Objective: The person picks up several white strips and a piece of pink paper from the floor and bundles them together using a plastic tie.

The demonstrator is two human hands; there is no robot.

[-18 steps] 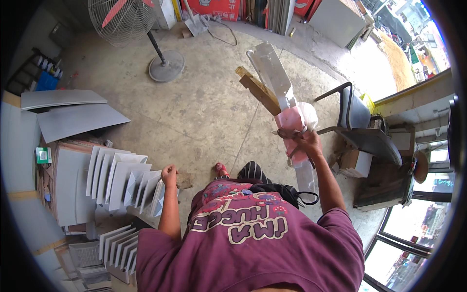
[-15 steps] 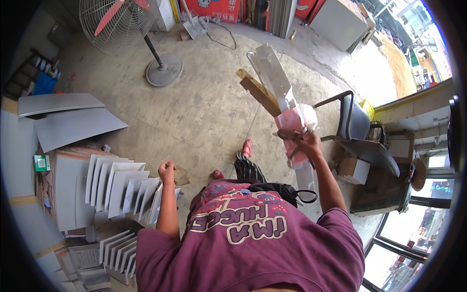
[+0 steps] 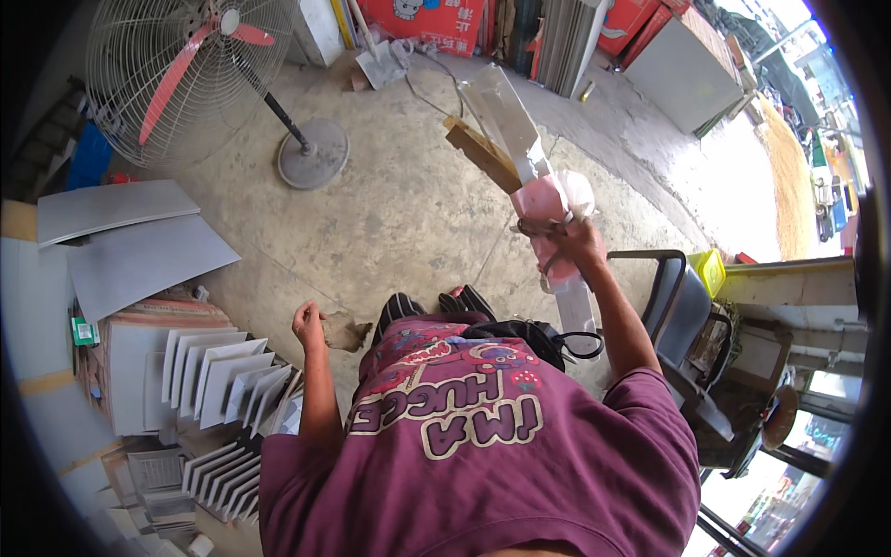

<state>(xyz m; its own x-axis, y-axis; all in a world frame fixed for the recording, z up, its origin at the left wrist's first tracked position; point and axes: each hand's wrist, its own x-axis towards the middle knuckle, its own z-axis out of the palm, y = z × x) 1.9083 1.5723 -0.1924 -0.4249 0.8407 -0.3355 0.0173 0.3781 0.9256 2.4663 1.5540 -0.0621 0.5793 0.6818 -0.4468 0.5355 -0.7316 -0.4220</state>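
Observation:
In front of me on the right, my right hand (image 3: 577,243) is closed round a bundle of long scrap pieces. It grips them at a crumpled pink sheet (image 3: 540,200). A whitish, partly see-through plastic strip (image 3: 506,116) and a brown cardboard strip (image 3: 483,156) stick out of the far end. More see-through plastic (image 3: 574,306) hangs below the grip. My left hand (image 3: 309,325) is held out at my left side, its fingers loosely curled with nothing visible in them. It is nearest to a row of upright white panels (image 3: 218,367), apart from them.
A standing fan (image 3: 311,153) with red blades is at the far left. Grey sheets (image 3: 148,251) lie on a stack to the left. A shovel (image 3: 382,63) leans near red boards at the back. A dark chair (image 3: 664,297) stands close on my right, beside a yellow basket (image 3: 708,272).
I have stepped forward; the fan and back wall look nearer, and the chair has slid closer to my right side. The bundle stays in my right hand.

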